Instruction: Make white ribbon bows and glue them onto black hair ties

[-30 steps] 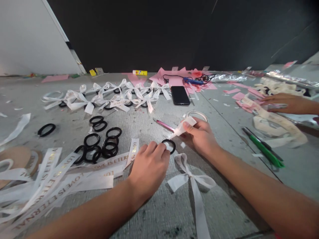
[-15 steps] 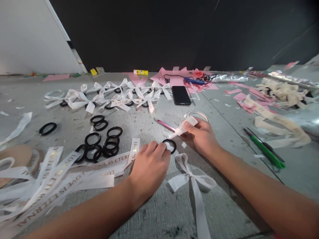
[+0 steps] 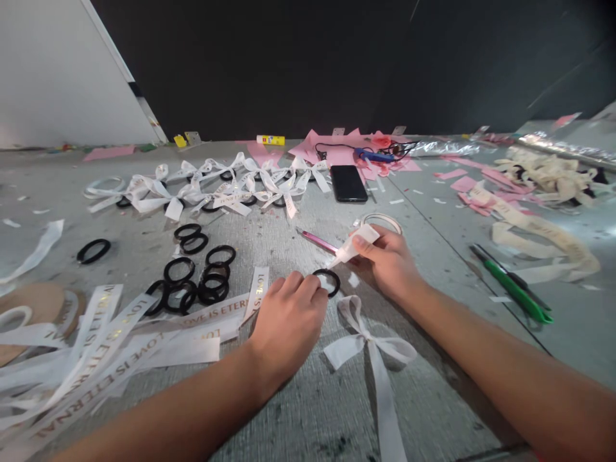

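My left hand (image 3: 289, 317) is closed, its fingers pinching a black ring (image 3: 339, 283) just above the grey surface. Closed around a small white squeeze bottle (image 3: 360, 240) with a tapered tip is my right hand (image 3: 394, 264). The bottle tilts down to the left, its tip close to the ring's upper edge; whether they touch I cannot tell. A tied white ribbon bow (image 3: 368, 337) lies below the two hands. Beside the bottle rest a thin pink tool (image 3: 315, 240) and a white roll (image 3: 394, 221), partly behind my right hand.
Several black rings (image 3: 179, 269) and printed white ribbon strips (image 3: 110, 366) lie at left. Finished ribbon bows on rings (image 3: 231, 186) sit farther back, beside a phone (image 3: 349, 183). At right are a green cutter (image 3: 514, 285) and cream ribbon (image 3: 572, 250). A dark wall (image 3: 337, 64) stands behind.
Both hands stay nearly in place, with the ring and bottle still held. The whole view has shifted very slightly.
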A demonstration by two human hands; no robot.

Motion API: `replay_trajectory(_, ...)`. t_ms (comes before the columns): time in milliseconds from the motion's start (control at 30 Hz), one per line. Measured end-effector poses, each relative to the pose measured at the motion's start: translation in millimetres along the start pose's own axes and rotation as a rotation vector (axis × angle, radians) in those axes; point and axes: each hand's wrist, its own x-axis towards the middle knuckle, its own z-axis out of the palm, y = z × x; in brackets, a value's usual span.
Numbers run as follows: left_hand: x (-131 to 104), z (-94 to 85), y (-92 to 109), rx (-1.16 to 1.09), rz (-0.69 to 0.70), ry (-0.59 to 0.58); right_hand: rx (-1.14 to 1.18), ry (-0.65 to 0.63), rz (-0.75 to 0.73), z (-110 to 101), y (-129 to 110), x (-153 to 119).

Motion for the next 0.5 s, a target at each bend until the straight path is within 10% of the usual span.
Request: replay_trajectory(500, 0.5, -1.5, -0.3, -0.018, 0.001, -0.009, -0.078, 0.009, -0.072, -5.8, -13.2, 1.1)
